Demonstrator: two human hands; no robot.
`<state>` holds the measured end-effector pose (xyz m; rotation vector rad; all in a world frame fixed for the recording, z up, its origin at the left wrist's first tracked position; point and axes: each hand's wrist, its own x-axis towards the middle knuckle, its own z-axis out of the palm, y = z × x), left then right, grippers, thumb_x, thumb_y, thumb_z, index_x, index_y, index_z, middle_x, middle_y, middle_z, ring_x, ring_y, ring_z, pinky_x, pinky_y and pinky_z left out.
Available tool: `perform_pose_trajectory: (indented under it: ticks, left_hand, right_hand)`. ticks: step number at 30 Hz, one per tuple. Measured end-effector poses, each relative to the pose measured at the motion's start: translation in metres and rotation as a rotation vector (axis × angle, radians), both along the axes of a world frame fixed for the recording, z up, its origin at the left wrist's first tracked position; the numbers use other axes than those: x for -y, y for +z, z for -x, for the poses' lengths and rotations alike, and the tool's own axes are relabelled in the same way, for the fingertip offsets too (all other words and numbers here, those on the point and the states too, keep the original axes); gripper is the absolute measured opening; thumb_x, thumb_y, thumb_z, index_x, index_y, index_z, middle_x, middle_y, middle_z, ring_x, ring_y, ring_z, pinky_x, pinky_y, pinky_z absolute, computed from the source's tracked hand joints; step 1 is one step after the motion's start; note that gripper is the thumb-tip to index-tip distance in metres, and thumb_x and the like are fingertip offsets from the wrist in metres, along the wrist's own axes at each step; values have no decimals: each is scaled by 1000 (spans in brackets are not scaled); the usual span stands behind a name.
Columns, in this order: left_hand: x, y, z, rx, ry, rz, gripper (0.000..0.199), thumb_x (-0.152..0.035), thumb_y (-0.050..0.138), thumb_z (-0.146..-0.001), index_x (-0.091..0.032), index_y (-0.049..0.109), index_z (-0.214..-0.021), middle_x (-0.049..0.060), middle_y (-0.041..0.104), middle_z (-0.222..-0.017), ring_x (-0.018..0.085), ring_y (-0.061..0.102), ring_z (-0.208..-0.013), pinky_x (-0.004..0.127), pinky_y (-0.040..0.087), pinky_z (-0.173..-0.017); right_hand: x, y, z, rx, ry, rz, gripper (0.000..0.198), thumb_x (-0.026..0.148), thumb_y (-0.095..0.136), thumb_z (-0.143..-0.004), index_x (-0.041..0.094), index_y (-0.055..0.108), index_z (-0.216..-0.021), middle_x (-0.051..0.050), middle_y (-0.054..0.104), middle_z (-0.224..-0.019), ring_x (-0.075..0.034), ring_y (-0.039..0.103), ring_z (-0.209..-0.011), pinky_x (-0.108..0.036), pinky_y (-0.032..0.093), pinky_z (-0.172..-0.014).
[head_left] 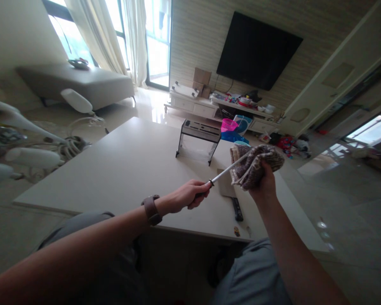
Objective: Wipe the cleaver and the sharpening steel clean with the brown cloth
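My left hand (190,194) is closed round the dark handle of a honing steel (226,171), whose pale rod points up and to the right. The rod's far end meets a brown patterned towel (257,165) bunched in my right hand (266,180); its tip is hidden by the cloth. Below the rod a cleaver (237,208) lies flat on the white table (120,169), its black handle toward me and part of its blade covered from view. Behind stands a knife block (200,135) with a dark slotted top and clear sides.
Near the table's front edge lie a small brown piece (236,231) and a small pale item (249,231). Past the far edge are a pink basket (229,125) and a low white cabinet (203,109) under a television (257,51). Several white lamp shades (33,159) stand at the left.
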<state>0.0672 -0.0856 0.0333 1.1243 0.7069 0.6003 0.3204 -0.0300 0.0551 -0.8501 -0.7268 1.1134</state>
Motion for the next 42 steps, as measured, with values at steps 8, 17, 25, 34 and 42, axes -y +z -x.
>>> perform_pose_trajectory:
  ticks: [8,17,25,34,42]
  left_hand:
    - [-3,-6,-4,194,45,127,44,-56,58,-92,-19,45,-72,-7,35,-54,5,24,-40,16,18,-35]
    - [-3,-13,-8,178,25,211,51,-61,53,-93,-20,43,-64,-5,36,-48,6,27,-37,18,18,-33]
    - [-1,-22,-5,101,-42,130,56,-67,51,-91,-19,45,-61,-3,42,-47,9,38,-36,21,26,-35]
    - [-9,-24,-15,-104,154,-135,56,-69,48,-90,-19,48,-65,-5,43,-49,8,37,-39,22,28,-38]
    - [-2,-13,-18,-173,164,-147,53,-65,44,-94,-20,46,-67,-6,40,-51,7,34,-41,22,26,-41]
  right_hand:
    - [33,-24,56,36,123,132,35,32,86,-62,21,71,-91,-1,78,-82,-22,73,-73,-36,62,-70]
    - [45,-31,76,48,175,156,40,25,89,-55,21,69,-90,0,77,-78,-20,69,-63,-31,57,-58]
    - [49,-34,75,117,176,179,46,24,91,-53,19,72,-95,-1,78,-82,-24,73,-76,-37,61,-73]
    - [43,-37,78,153,29,161,43,25,90,-53,17,72,-92,0,76,-77,-21,70,-72,-34,58,-70]
    - [18,-23,56,48,-69,127,33,21,88,-53,15,73,-82,0,76,-73,-16,68,-61,-29,59,-60]
